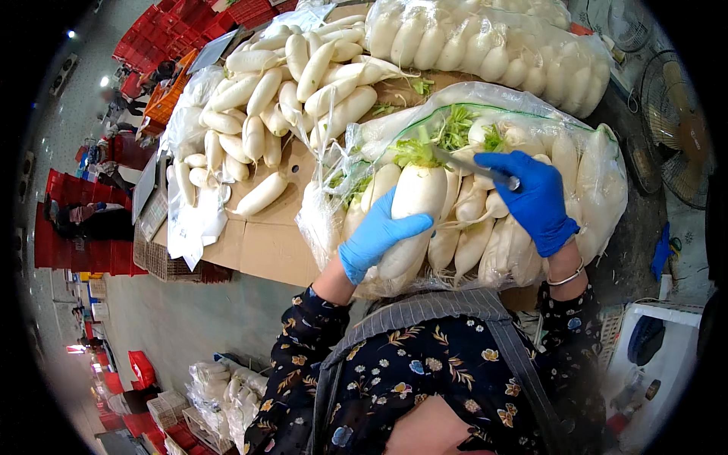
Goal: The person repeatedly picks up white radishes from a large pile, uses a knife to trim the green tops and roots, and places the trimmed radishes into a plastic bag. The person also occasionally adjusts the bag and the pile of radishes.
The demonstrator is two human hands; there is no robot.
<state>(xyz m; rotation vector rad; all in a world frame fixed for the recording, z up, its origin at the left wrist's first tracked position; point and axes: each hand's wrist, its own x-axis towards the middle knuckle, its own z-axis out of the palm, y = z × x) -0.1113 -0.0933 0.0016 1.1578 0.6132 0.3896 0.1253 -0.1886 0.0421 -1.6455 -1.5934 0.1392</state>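
In a light blue glove, my left hand (pixel 382 234) grips a thick white daikon radish (pixel 420 196) by its side. Green leaf stubs (pixel 418 151) stick out of the radish's top end. My right hand (pixel 532 199), gloved in darker blue, holds a knife (pixel 475 166) by its handle. The blade, partly blurred, points left and reaches the leaf stubs. Both hands are over an opened clear plastic bag (pixel 591 133) with a green-edged mouth. Inside it lie many daikon radishes (pixel 475 244), some with cut greens on top.
A pile of loose daikons (pixel 284 91) lies on the cardboard-covered table (pixel 273 244). Another full bag (pixel 483 45) lies along the far side. A scale (pixel 152 207) and plastic bags (pixel 190 233) are at the left edge. Fans (pixel 677 131) stand at right; red crates (pixel 85 250) and people are farther left.
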